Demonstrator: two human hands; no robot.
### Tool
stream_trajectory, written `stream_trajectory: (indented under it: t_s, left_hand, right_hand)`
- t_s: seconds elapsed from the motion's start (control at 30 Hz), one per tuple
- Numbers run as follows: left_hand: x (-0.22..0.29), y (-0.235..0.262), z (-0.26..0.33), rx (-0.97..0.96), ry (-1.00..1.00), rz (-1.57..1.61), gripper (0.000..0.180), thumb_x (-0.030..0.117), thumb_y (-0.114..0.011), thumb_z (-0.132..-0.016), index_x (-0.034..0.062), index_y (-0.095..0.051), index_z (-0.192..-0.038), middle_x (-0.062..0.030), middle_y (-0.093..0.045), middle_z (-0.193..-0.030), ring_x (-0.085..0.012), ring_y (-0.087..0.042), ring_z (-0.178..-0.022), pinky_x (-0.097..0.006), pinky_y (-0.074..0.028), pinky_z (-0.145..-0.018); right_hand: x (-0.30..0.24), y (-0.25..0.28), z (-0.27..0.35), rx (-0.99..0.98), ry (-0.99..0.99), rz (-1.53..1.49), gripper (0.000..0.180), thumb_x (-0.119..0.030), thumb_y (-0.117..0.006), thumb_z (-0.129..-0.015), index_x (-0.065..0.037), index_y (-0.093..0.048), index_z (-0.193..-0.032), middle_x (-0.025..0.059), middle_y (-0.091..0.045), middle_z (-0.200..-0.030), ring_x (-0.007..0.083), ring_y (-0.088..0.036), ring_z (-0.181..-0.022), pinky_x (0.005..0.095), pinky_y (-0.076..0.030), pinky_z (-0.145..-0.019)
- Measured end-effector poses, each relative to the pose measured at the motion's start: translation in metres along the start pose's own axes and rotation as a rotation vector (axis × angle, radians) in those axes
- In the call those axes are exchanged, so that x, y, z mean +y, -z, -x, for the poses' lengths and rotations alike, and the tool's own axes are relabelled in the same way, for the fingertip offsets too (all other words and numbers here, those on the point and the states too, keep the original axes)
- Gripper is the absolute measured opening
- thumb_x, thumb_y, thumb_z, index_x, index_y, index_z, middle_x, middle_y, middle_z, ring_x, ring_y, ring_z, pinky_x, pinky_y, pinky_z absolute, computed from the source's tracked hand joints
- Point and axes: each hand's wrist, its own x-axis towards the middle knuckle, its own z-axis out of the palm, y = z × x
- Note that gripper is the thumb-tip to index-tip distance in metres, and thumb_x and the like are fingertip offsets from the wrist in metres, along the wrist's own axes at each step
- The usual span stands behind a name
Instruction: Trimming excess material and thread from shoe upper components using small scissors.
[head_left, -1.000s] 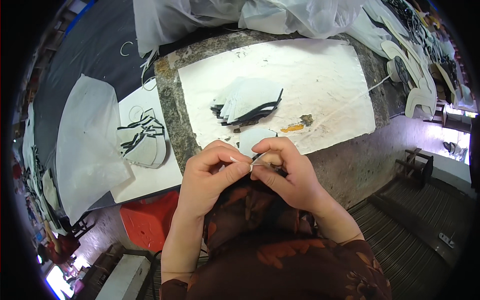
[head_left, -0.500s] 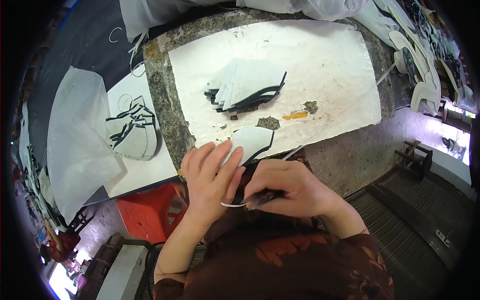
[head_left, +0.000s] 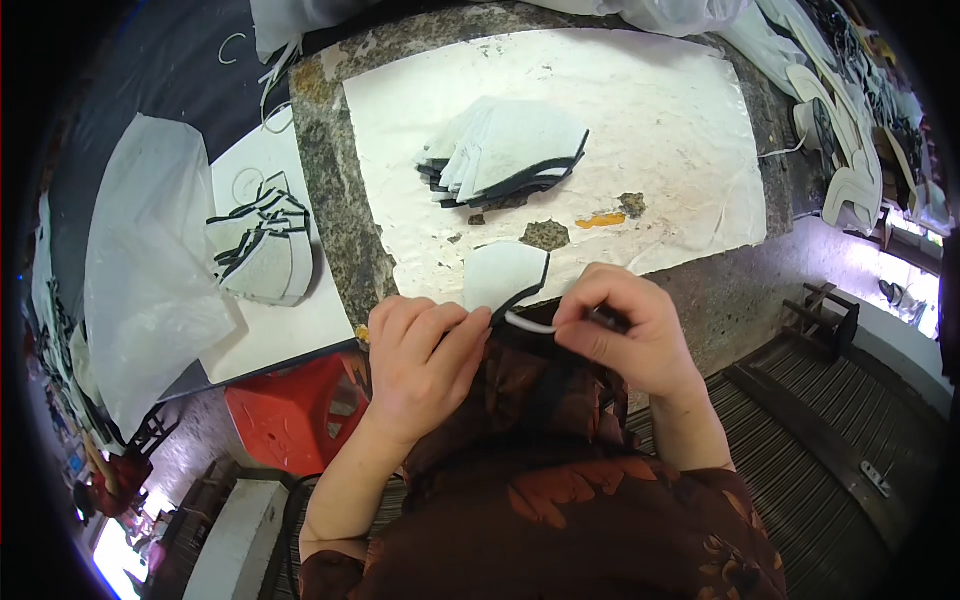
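Note:
A white cut piece with a black edge (head_left: 506,276) lies at the near edge of the stone table (head_left: 330,200). My left hand (head_left: 425,355) presses on its lower left corner with the fingers curled. My right hand (head_left: 625,335) is closed around a dark tool and pinches a thin white strip (head_left: 530,322) that runs along the piece's lower edge. Farther back, a fanned stack of similar white and black pieces (head_left: 505,150) rests on a large white sheet (head_left: 650,120).
A second pile of cut pieces (head_left: 262,250) sits on a white board at the left, beside a clear plastic bag (head_left: 150,270). A red stool (head_left: 290,415) stands below it. Curved white parts (head_left: 850,150) lie at the right rim. Glue stains mark the sheet.
The view has shifted slightly. My hands moved from working close together over my lap up to the table edge, and the white piece now lies flat under my left fingers.

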Motion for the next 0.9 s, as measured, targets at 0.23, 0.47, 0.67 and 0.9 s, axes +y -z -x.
stream_trajectory:
  t_s: [0.23,0.47,0.67,0.9]
  left_hand:
    - [0.018,0.013,-0.002,0.263,0.051,0.019,0.022,-0.002,-0.083,-0.078,0.0078,-0.074,-0.096,-0.0051,-0.063,-0.081,-0.0270,-0.059,-0.069,-0.037,-0.047,-0.062]
    - [0.040,-0.015,-0.026,-0.135,0.131,0.071,0.023,0.013,-0.085,-0.083,0.0078,-0.070,-0.100,-0.0058,-0.064,-0.081,-0.0280,-0.062,-0.075,-0.040,-0.049,-0.073]
    - [0.018,-0.012,-0.051,-0.171,0.028,0.014,0.034,0.009,-0.078,-0.085,0.0095,-0.071,-0.119,-0.0092,-0.067,-0.115,-0.0315,-0.063,-0.106,-0.043,-0.048,-0.089]
    - [0.028,-0.008,-0.057,-0.279,0.049,-0.108,0.054,0.016,-0.082,-0.083,0.0093,-0.066,-0.134,-0.0124,-0.061,-0.132,-0.0319,-0.059,-0.123,-0.046,-0.046,-0.100]
  right_hand:
    - [0.004,0.007,0.004,0.101,-0.243,-0.244,0.008,-0.008,-0.074,-0.099,-0.003,-0.068,-0.101,-0.0051,-0.062,-0.088,0.0020,-0.052,-0.080,0.0195,-0.043,-0.073]
    - [0.008,-0.002,-0.013,0.208,-0.308,-0.288,0.012,-0.018,-0.065,-0.105,-0.007,-0.063,-0.103,-0.0032,-0.064,-0.089,0.0014,-0.050,-0.073,0.0192,-0.038,-0.063]
    - [0.005,0.000,-0.014,0.235,-0.326,-0.309,0.013,-0.017,-0.065,-0.106,-0.004,-0.062,-0.107,-0.0026,-0.060,-0.093,0.0045,-0.053,-0.079,0.0207,-0.045,-0.073]
    - [0.008,0.009,-0.001,0.254,-0.272,-0.346,0.011,-0.016,-0.069,-0.103,-0.006,-0.064,-0.104,-0.0075,-0.057,-0.085,0.0015,-0.048,-0.074,0.0193,-0.039,-0.066]
